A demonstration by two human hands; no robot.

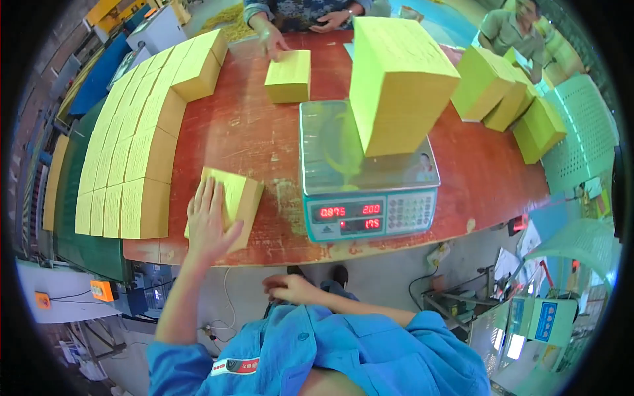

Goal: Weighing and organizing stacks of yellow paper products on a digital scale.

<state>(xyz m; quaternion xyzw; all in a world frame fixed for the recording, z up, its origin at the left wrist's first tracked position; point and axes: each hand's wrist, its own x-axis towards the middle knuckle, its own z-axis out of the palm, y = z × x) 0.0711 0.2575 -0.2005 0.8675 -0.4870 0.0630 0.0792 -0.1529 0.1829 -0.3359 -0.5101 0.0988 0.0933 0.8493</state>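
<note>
My left hand lies flat, fingers stretched, on a stack of yellow paper near the table's front edge. Close to my waist, below that edge, my right hand hangs loosely with its fingers partly bent and apart, holding nothing I can see. A digital scale with a lit red display stands right of my left hand. A tall block of yellow paper rests on the right part of its metal pan. Across the table, a co-worker's hand touches another yellow paper stack.
Rows of yellow paper stacks line the left side of the red table. Several more stacks stand or lean at the far right. A second person is beyond them. Cables run over the floor below.
</note>
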